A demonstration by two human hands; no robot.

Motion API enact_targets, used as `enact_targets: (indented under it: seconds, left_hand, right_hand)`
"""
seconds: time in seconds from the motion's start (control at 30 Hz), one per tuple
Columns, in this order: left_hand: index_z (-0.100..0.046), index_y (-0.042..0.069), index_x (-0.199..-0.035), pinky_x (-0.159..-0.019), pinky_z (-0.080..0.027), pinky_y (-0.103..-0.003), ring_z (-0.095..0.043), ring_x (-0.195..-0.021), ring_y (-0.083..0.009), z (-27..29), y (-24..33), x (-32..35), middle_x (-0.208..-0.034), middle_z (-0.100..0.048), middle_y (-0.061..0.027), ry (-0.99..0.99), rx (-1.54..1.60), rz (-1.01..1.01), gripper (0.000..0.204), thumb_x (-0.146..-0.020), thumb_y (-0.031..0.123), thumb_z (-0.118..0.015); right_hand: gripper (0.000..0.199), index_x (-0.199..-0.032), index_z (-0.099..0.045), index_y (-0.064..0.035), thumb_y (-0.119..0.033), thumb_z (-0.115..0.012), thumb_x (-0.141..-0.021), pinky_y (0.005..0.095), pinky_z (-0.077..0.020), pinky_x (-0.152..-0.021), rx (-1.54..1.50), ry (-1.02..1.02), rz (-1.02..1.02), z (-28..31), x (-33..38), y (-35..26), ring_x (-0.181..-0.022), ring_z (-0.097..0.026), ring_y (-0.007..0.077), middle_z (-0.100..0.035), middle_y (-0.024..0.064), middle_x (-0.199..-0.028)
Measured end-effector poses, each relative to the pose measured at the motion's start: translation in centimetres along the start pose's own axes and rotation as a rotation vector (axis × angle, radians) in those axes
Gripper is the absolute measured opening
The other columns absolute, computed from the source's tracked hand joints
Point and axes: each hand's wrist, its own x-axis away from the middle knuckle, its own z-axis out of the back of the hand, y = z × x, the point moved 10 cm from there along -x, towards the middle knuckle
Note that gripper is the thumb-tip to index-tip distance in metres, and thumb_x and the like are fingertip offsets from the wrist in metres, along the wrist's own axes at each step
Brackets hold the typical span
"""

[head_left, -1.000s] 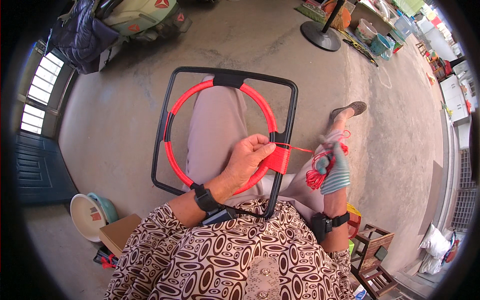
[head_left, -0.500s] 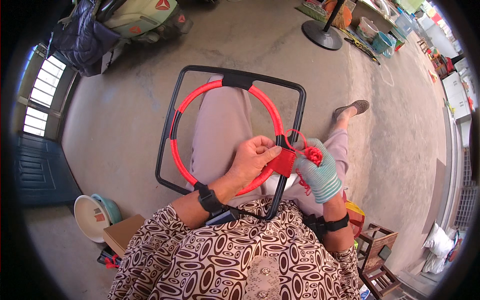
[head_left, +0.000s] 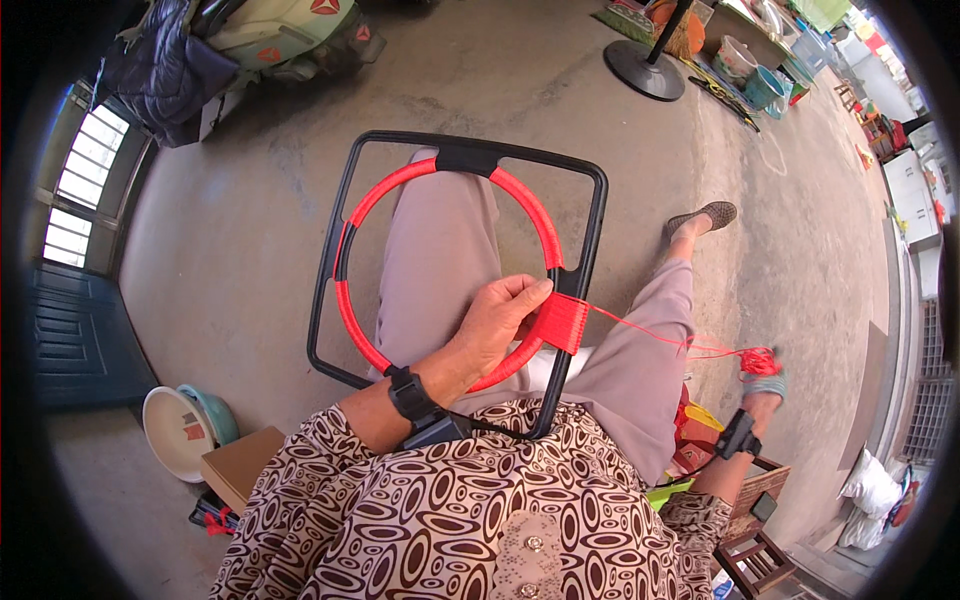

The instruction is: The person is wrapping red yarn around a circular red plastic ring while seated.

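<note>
Across my lap rests a black rounded rectangular frame (head_left: 599,215) with a red-wrapped ring (head_left: 537,203) inside it. On the right side, a band of red cord winding (head_left: 566,322) joins ring and frame. My bare left hand (head_left: 497,318) is closed there, thumb and fingers pinching the winding's left edge. Out to the right, my right hand (head_left: 766,385), in a striped knit glove, is closed round a bundle of red cord (head_left: 757,361). Two strands stretch from the winding to that bundle, nearly taut. The right fingers are partly hidden and small.
Two nested basins (head_left: 178,436) and a cardboard box (head_left: 240,468) stand at my left. A wooden stool (head_left: 757,562) is low on the right. Farther off are a scooter (head_left: 285,42), a round stand base (head_left: 643,70) and buckets (head_left: 763,86).
My right hand has swung from beside the winding far out to the right, drawing the cord out long and straight. The small cord loop is gone. My left hand stays at the winding.
</note>
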Motion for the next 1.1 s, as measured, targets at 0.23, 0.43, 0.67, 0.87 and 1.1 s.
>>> enact_targets:
  seconds: [0.23, 0.43, 0.67, 0.87, 1.1]
  left_hand:
    - [-0.057, 0.006, -0.091, -0.061, -0.048, -0.023, -0.058, -0.067, -0.009, 1.3, -0.7, -0.3, -0.08, -0.061, -0.0013, 0.08, 0.047, 0.061, 0.014, -0.092, 0.018, -0.05]
    - [-0.056, 0.002, -0.097, -0.064, -0.049, -0.022, -0.059, -0.074, -0.0105, 1.9, -0.5, -0.4, -0.085, -0.061, -0.004, 0.125, -0.116, 0.003, 0.012, -0.089, 0.009, -0.05]
    - [-0.054, 0.0, -0.099, -0.072, -0.049, -0.023, -0.059, -0.081, -0.0099, 1.9, -0.4, -0.5, -0.092, -0.061, -0.0062, 0.131, -0.104, -0.021, 0.014, -0.085, 0.0, -0.055]
    - [-0.053, -0.001, -0.098, -0.079, -0.046, -0.023, -0.057, -0.085, -0.0103, 0.9, 6.0, 2.3, -0.094, -0.058, -0.0055, 0.271, -0.408, -0.597, 0.012, -0.086, -0.003, -0.052]
    - [-0.052, -0.003, -0.099, -0.084, -0.043, -0.025, -0.053, -0.093, -0.0146, -2.9, 8.3, 5.0, -0.102, -0.052, -0.0098, 0.13, -0.68, -0.891, 0.02, -0.08, -0.009, -0.052]
  right_hand:
    - [0.032, -0.113, -0.054, -0.004, -0.009, -0.06, -0.082, 0.0365, -0.0488, -0.079, 0.368, 0.453, 0.031, -10.9, 1.9, -3.4, -0.096, -0.058, 0.0235, -0.058, 0.0123, -0.111]
    - [0.039, -0.106, -0.057, -0.0069, -0.019, -0.071, -0.072, 0.0314, -0.0485, -0.062, 1.559, -0.756, 0.054, -38.0, 3.5, 9.1, -0.069, -0.061, 0.0161, -0.062, 0.0076, -0.076]
    - [0.071, -0.131, -0.032, -0.0047, -0.011, -0.071, -0.072, 0.0307, -0.0496, -0.071, 0.914, -0.428, 0.107, -41.7, -2.5, 13.0, -0.083, -0.061, 0.0193, -0.061, 0.0123, -0.097]
    - [0.072, -0.128, -0.039, -0.0023, -0.006, -0.072, -0.064, 0.0343, -0.0439, -0.09, 0.719, 0.047, 0.549, -41.3, -1.0, 3.4, -0.108, -0.051, 0.0265, -0.048, 0.017, -0.122]
    - [0.046, -0.105, -0.059, -0.004, -0.012, -0.074, -0.062, 0.0409, -0.0413, -0.092, 1.51, -0.39, 1.029, -51.3, 3.6, 5.4, -0.113, -0.048, 0.0343, -0.054, 0.0123, -0.119]
